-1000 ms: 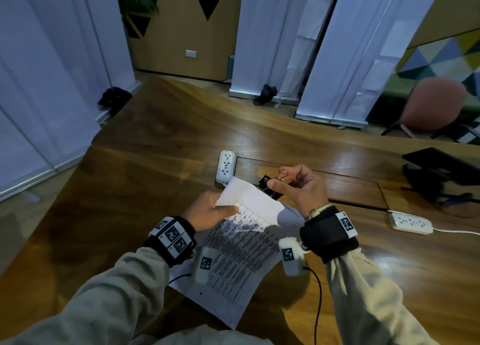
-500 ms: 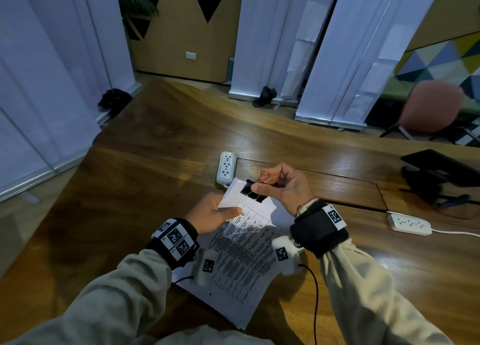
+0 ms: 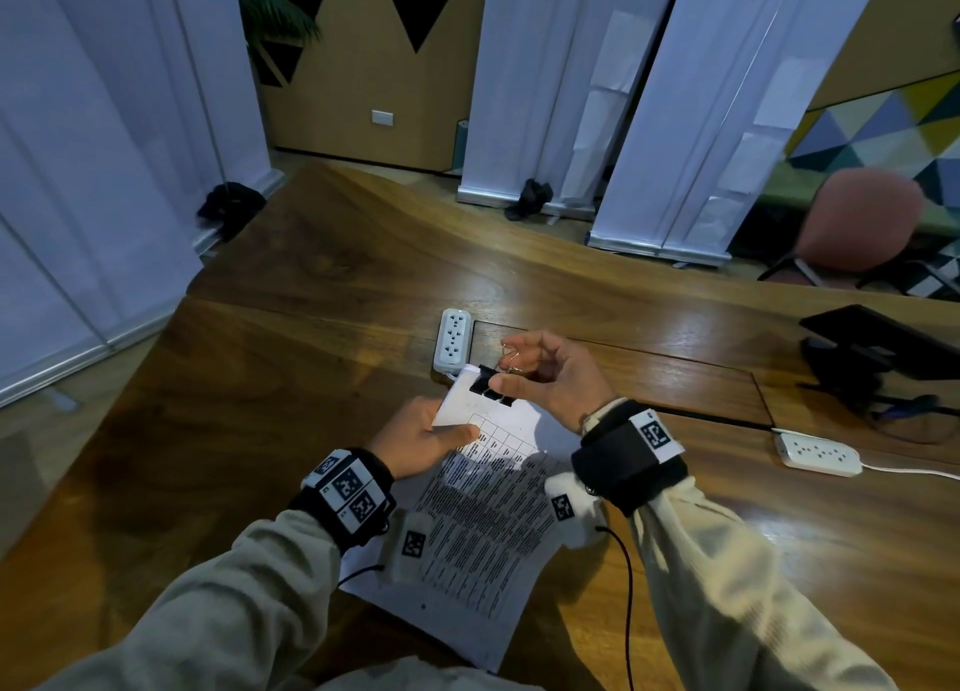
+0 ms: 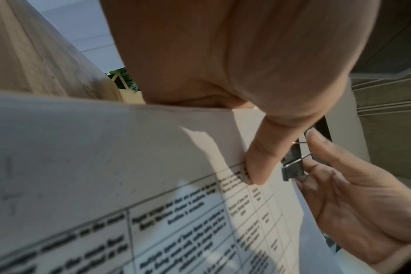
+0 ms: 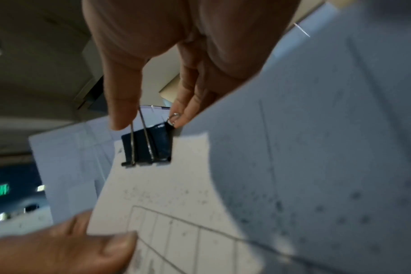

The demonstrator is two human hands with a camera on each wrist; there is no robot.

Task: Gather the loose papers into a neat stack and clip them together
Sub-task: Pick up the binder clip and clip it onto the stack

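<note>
My left hand (image 3: 421, 443) pinches the printed white paper stack (image 3: 483, 508); my right hand (image 3: 545, 378) pinches the black binder clip (image 3: 491, 384) on its corner, and an early release risks skewed sheets

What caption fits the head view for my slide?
Left hand holds the paper stack above the wooden table while the right hand pinches a black binder clip onto its top edge.

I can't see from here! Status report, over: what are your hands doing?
Left hand holds the white printed paper stack by its edge. Right hand pinches the black metal binder clip, seated on the top edge. Nothing blocking.
</note>
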